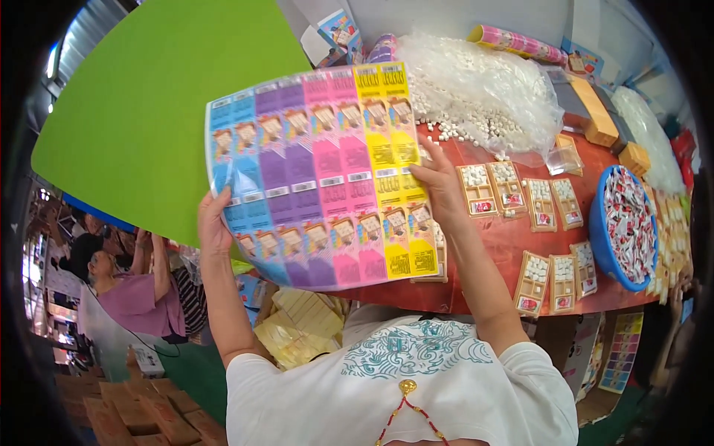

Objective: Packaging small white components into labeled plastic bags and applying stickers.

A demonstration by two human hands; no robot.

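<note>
A large printed sheet (320, 186) in blue, purple, pink and yellow bands is stretched between my two hands, over the table's near left part. My left hand (215, 223) grips its left edge, thumb on the front. At the opposite edge, my right hand (440, 178) pinches the yellow band, its thumb in front and the other fingers partly hidden. The sheet bows slightly and carries repeated label pictures. Just right of my right hand lie small wooden trays (477, 190) with white cubes and red packets. Another tray (439, 256) is partly covered by the sheet.
The red table (483, 260) bears a clear bag of white cubes (483, 89), rolled sheets (520, 44), and a blue basin (597, 215) full of small packets. A green board (149, 111) stands at left. A person in purple (141, 301) sits beyond. Cardboard boxes (141, 409) lie lower left.
</note>
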